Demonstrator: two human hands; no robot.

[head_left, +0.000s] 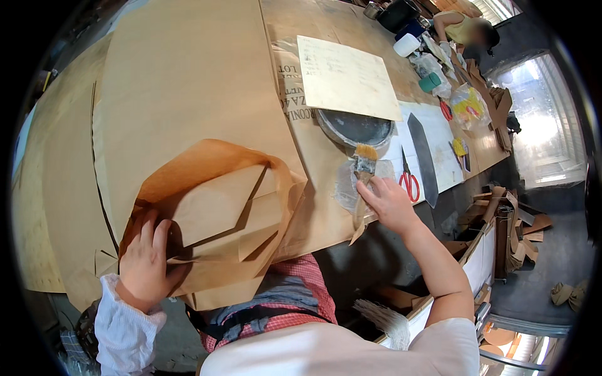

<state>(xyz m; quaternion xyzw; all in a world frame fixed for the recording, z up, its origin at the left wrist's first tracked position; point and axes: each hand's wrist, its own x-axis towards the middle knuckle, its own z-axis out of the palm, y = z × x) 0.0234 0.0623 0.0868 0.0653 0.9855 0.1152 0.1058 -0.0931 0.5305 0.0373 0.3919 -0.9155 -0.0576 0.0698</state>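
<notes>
Low in the left of the frame, the left hand (pixel 145 260) lies flat, fingers spread, on a folded brown paper piece (pixel 216 219) that hangs over the near edge of the bench (pixel 320 213); its grip is wide and pressing rather than closed on anything, likely to keep the folds from springing open and the piece from sliding off. The piece shows darker, wet-looking bands along its curved flap and edges, which suggests they are coated with paste. Right of centre, the right hand (pixel 389 202) is closed around the handle of a flat paintbrush (pixel 364 164), bristles pointing toward the top of the frame and resting on a crumpled clear plastic sheet (pixel 348 185), just below a shallow round metal dish (pixel 355 127). The dish sits close to the brush hand, within easy reach for dipping. A pale sheet of paper (pixel 347 78) overlaps the dish's upper rim. Large brown paper sheets (pixel 182 81) cover the upper left of the bench. Red-handled scissors (pixel 409 182) lie just right of the brush hand beside a long dark pointed template (pixel 423 153). In the upper right another person (pixel 464 28) sits at the far end of the bench among bags and tape. Cardboard offcuts (pixel 517 229) are piled on the floor at the right.
</notes>
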